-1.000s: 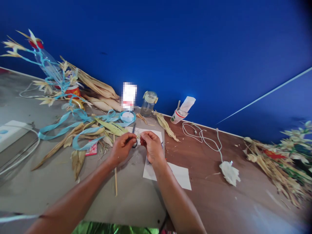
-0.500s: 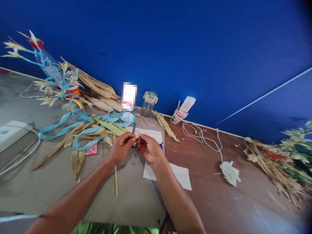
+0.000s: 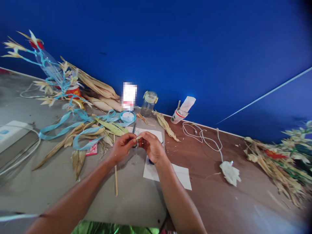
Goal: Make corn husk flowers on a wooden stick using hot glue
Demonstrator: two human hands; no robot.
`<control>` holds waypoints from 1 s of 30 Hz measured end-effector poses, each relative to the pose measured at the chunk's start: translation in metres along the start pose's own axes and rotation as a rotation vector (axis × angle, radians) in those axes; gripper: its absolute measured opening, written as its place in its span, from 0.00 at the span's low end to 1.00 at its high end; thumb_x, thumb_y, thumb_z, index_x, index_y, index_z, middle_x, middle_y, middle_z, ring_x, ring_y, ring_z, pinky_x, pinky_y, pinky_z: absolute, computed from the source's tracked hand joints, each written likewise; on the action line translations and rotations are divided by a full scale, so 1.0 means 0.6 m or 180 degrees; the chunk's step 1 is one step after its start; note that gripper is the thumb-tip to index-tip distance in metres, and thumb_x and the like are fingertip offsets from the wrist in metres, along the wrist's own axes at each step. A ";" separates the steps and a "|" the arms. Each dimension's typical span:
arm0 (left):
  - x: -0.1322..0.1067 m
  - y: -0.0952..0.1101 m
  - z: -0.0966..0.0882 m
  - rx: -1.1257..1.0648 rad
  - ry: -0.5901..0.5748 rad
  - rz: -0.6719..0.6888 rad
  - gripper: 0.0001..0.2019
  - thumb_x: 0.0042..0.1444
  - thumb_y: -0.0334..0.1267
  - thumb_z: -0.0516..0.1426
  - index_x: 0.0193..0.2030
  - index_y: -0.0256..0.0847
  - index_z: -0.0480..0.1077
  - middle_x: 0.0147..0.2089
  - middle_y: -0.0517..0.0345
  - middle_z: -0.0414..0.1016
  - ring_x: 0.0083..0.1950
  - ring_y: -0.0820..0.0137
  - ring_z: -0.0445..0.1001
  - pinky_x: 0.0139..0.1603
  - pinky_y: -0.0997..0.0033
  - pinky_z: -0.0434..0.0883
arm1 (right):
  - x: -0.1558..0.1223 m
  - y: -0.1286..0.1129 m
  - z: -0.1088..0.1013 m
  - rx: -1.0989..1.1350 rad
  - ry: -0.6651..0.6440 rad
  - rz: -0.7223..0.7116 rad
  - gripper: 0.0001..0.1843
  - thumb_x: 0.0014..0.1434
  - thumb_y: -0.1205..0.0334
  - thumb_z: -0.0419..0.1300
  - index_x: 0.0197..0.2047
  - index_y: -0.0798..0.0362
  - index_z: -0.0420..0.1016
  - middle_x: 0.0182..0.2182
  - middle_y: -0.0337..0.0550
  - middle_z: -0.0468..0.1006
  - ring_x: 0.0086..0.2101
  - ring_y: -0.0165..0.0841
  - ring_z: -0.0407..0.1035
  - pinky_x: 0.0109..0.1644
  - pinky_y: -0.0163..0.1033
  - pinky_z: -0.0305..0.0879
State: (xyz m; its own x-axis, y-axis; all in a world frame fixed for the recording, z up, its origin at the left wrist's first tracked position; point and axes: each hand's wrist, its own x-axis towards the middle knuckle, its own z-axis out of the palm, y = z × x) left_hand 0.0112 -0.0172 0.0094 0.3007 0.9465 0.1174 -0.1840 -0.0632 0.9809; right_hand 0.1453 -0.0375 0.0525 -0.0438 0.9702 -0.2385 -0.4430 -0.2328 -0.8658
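My left hand (image 3: 124,145) is closed in a pinch on a small pale piece of corn husk (image 3: 138,137). My right hand (image 3: 151,145) pinches the same piece from the other side, its fingers curled around it. Thin dark strands show just above the fingertips, but what they belong to is too small to make out. Both hands hover over white paper (image 3: 179,175) and the grey table (image 3: 97,198). A dark slender tool (image 3: 134,127) lies behind the fingers, partly hidden. A blue object (image 3: 151,161) peeks out under my right hand.
To the left lie dried corn husks (image 3: 63,148), blue ribbon (image 3: 57,130) and a white power strip (image 3: 12,133). Along the wall stand a lidded jar (image 3: 148,105) and a paper cup (image 3: 176,116). A white cable (image 3: 207,138) and a husk-flower bundle (image 3: 275,172) occupy the right.
My right fingers have shifted and curled more over the husk piece. My left hand stays nearly in place. More of the blue object now shows below my right hand.
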 end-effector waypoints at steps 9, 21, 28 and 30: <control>0.000 0.010 0.000 0.0298 -0.0281 0.0172 0.09 0.52 0.42 0.58 0.29 0.37 0.70 0.27 0.59 0.69 0.31 0.73 0.66 0.34 0.73 0.64 | 0.001 -0.007 -0.004 -0.0292 0.0122 0.0236 0.07 0.38 0.62 0.63 0.20 0.56 0.69 0.15 0.32 0.68 0.19 0.23 0.58 0.27 0.31 0.54; 0.004 0.015 -0.003 0.0453 -0.0404 0.0736 0.08 0.52 0.40 0.57 0.28 0.38 0.71 0.31 0.55 0.68 0.35 0.70 0.67 0.39 0.69 0.65 | 0.008 0.007 -0.007 -0.0140 0.0163 0.0434 0.17 0.36 0.54 0.68 0.17 0.55 0.66 0.12 0.31 0.64 0.16 0.23 0.54 0.22 0.31 0.51; 0.005 0.013 -0.007 0.0365 -0.0311 0.0573 0.09 0.51 0.43 0.58 0.28 0.39 0.71 0.31 0.55 0.67 0.35 0.69 0.66 0.39 0.68 0.64 | 0.015 0.010 -0.017 0.0046 0.0292 0.0459 0.16 0.38 0.52 0.67 0.21 0.55 0.68 0.14 0.33 0.67 0.17 0.24 0.57 0.23 0.31 0.54; 0.005 0.013 -0.008 0.0285 -0.0292 0.0511 0.10 0.51 0.44 0.58 0.27 0.39 0.70 0.30 0.55 0.67 0.34 0.69 0.65 0.38 0.68 0.64 | 0.014 0.005 -0.019 0.0094 0.0327 0.0361 0.17 0.40 0.50 0.66 0.23 0.55 0.70 0.16 0.34 0.69 0.18 0.24 0.59 0.24 0.31 0.56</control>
State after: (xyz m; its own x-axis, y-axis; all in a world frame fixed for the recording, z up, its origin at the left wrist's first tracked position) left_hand 0.0063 -0.0131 0.0167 0.3591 0.8894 0.2830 -0.1537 -0.2427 0.9578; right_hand 0.1538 -0.0311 0.0431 -0.0039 0.9254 -0.3790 -0.4667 -0.3369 -0.8177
